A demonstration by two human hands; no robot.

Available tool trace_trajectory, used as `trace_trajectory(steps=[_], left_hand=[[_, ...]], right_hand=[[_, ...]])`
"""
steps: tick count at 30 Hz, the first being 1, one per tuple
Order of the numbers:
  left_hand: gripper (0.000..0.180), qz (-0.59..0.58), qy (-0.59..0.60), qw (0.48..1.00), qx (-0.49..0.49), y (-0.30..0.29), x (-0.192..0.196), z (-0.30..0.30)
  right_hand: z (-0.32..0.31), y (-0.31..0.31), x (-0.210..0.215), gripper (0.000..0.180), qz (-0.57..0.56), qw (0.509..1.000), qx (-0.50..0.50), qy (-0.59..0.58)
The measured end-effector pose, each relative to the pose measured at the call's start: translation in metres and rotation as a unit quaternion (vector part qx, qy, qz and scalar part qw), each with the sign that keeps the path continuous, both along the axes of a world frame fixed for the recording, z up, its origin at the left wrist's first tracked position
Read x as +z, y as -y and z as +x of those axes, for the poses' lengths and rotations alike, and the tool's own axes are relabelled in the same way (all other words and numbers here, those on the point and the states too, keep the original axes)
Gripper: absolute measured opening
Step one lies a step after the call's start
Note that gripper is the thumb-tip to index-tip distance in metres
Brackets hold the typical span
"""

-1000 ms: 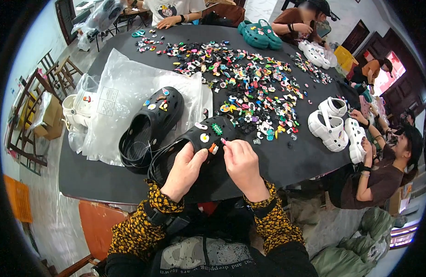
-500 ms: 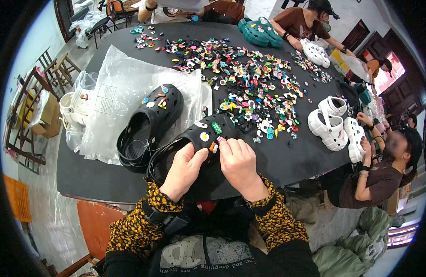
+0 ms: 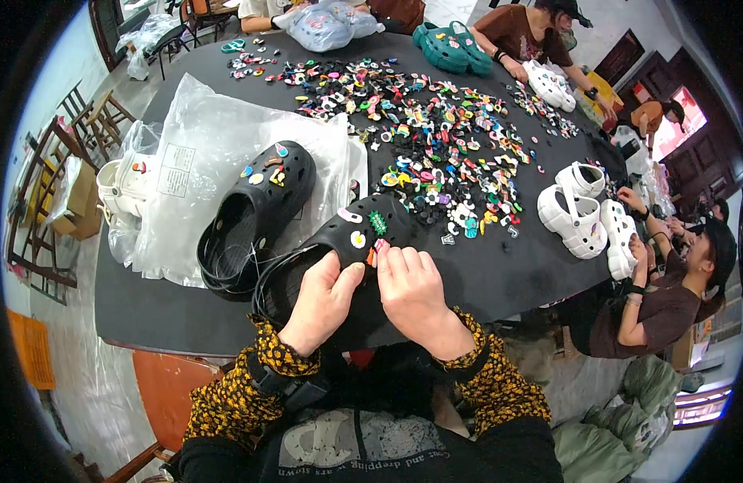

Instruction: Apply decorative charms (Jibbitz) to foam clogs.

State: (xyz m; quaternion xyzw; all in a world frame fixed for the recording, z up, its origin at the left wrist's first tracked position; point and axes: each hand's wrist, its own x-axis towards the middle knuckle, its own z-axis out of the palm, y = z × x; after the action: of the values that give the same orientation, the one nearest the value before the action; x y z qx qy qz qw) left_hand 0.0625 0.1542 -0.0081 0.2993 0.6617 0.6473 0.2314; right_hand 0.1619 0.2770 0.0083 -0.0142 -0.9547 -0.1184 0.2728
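My left hand [image 3: 317,302] grips the side of a black foam clog [image 3: 327,235], thumb on its upper near the strap. With closed fingers my right hand [image 3: 412,291] pinches a small pink shoe charm [image 3: 380,245] at the clog's upper. An orange charm sits beside it, partly covered by my fingers. Also fixed in the upper are a green spiky charm [image 3: 378,223], a white and yellow egg-like charm [image 3: 358,239] and a pale oblong one. The matching black clog [image 3: 263,193], with several charms on its toe, lies to the left on a clear plastic bag [image 3: 196,153].
Loose colourful charms [image 3: 444,137] are heaped across the dark table [image 3: 178,318]. White clogs [image 3: 577,217] stand at the right, green clogs [image 3: 452,50] at the far side, and a bagged white clog [image 3: 130,189] at the left. Co-workers handle clogs at the far and right edges.
Both my hands keep their hold, with the right fingers shifted slightly over the charm. At the far edge, a plastic bag with bluish contents has come down onto the table.
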Motion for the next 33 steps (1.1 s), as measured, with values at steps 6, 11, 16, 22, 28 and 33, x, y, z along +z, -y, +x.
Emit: trace_trajectory(steps=[6, 11, 16, 22, 28, 33], left_hand=[[0.028, 0.011, 0.019, 1.000, -0.004, 0.000, -0.003, 0.003], [0.028, -0.009, 0.010, 1.000, -0.018, 0.001, 0.000, 0.003], [0.026, -0.007, -0.002, 1.000, -0.018, 0.001, -0.001, 0.005], [0.018, -0.031, 0.004, 0.999, -0.033, 0.002, 0.008, 0.000], [0.023, 0.059, 0.187, 0.979, -0.063, -0.004, 0.016, -0.004], [0.024, 0.057, 0.172, 0.981, -0.070, -0.005, 0.013, -0.002]], right_hand=[[-0.001, -0.006, 0.003, 0.025, -0.039, 0.998, 0.028, 0.029], [-0.004, -0.017, 0.006, 0.020, -0.084, 0.993, 0.061, 0.055], [-0.008, -0.021, 0.004, 0.019, -0.102, 0.989, 0.094, 0.050], [-0.004, -0.020, 0.004, 0.019, -0.095, 0.992, 0.061, 0.061], [-0.002, -0.030, 0.006, 0.026, -0.202, 0.976, 0.075, 0.002], [0.000, -0.033, 0.004, 0.017, -0.332, 0.940, 0.072, -0.041]])
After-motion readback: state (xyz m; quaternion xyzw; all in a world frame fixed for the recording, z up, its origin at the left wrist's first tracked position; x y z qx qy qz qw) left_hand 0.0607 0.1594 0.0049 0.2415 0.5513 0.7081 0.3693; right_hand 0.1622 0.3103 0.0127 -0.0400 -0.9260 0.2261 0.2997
